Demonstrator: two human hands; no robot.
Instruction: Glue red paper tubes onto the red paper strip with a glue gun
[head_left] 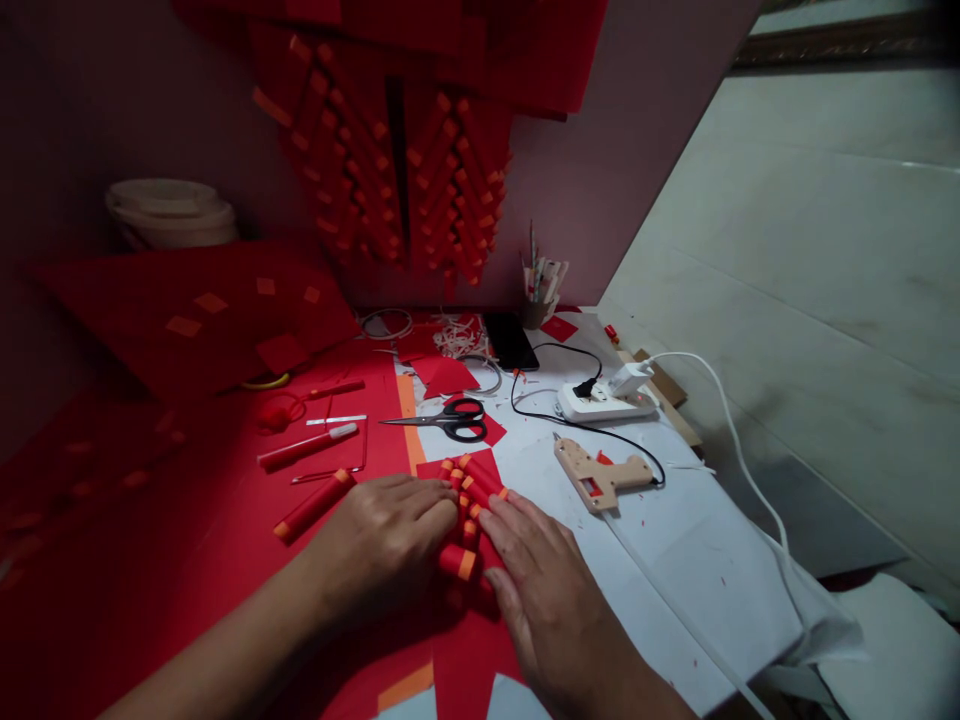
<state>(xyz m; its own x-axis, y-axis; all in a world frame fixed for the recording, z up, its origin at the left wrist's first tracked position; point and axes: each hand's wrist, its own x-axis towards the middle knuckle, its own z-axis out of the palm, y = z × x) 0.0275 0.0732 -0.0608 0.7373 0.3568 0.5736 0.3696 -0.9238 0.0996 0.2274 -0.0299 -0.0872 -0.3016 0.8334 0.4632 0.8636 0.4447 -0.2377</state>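
Observation:
Between my two hands lies a cluster of red paper tubes (480, 478) with orange bands at their ends, on red paper. My left hand (397, 525) curls over the cluster's left side, its fingers bent round a tube (456, 560) whose orange end sticks out below them. Fingertips of that hand are partly hidden. From the right, my right hand (544, 580) rests against the tubes with its fingers stretched out and its thumb apart. One loose banded tube (313, 506) lies left of my left hand. Black-handled scissors (450, 420) are just beyond the cluster.
A beige glue gun (600, 472) lies to the right, its cable trailing. Behind it sits a white power strip (606, 402) with plugs. A black phone (511, 341) and a pen cup (537, 305) stand farther back. Finished-looking tube strings (457, 190) hang at the wall.

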